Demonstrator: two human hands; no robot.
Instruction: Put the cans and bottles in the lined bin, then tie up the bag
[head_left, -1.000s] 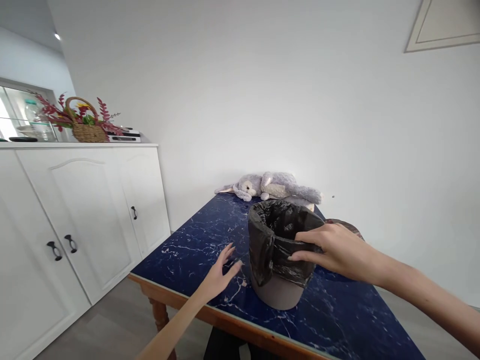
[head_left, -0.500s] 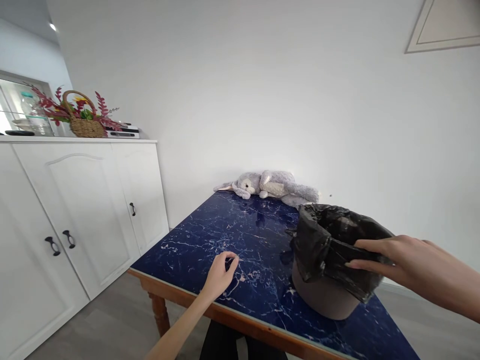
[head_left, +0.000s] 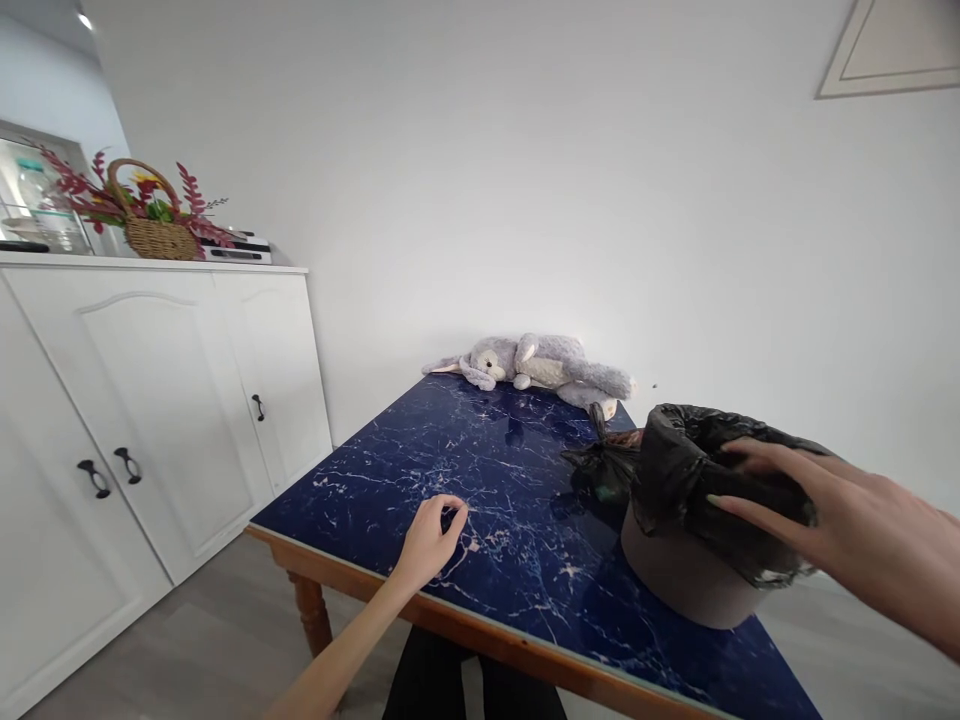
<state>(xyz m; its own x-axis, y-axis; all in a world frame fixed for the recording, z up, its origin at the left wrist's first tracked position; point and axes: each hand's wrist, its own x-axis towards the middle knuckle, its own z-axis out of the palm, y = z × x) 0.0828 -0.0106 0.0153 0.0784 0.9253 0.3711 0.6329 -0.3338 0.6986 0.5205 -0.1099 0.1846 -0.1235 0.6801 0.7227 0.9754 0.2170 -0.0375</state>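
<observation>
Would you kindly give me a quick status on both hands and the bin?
Right hand gripping bagged rim of bin. Left hand curled, resting on table. Bin near table's right edge. Plush toy far end, apart.

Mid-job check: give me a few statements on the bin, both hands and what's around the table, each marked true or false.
1. The right hand has its fingers over the rim of the bin. True.
2. The bin is lined with a white bag. False: the liner is a black bag.
3. The left hand rests on the table, fingers curled, holding nothing. True.
4. The plush toy lies inside the bin. False: it lies on the table's far end, apart from the bin.
5. The wicker basket stands on the white cabinet. True.
</observation>
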